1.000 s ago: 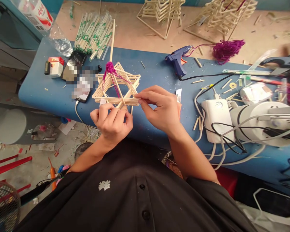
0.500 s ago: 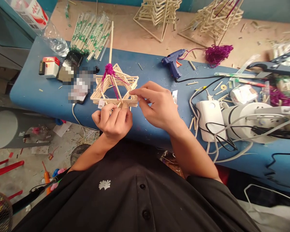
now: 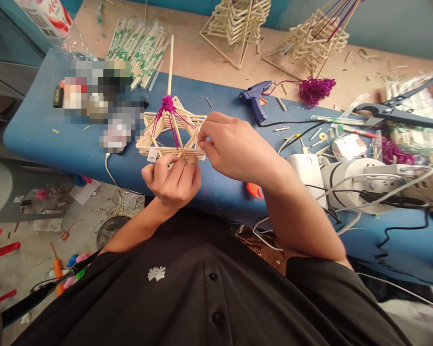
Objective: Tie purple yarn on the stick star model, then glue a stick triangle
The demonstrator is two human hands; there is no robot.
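A star-shaped frame of stacked wooden sticks (image 3: 155, 132) is held above the near edge of the blue table (image 3: 57, 144). A long stick (image 3: 170, 62) rises from its centre, wound with magenta yarn (image 3: 168, 104) whose strands run down to the frame. My left hand (image 3: 173, 180) grips the frame's near edge from below. My right hand (image 3: 231, 146) pinches at the frame's right point, fingertips closed on a strand or stick end that is too small to tell apart.
A blue glue gun (image 3: 251, 98) and a loose magenta yarn bundle (image 3: 315, 90) lie behind. Wrapped chopstick packs (image 3: 137, 45), two finished stick structures (image 3: 234, 19), large scissors (image 3: 393, 113), a white fan with cables (image 3: 361, 185) and scattered stick offcuts surround the work.
My right hand has shifted slightly left and up onto the frame's right point. The view has drifted, so the table items sit further left and lower.
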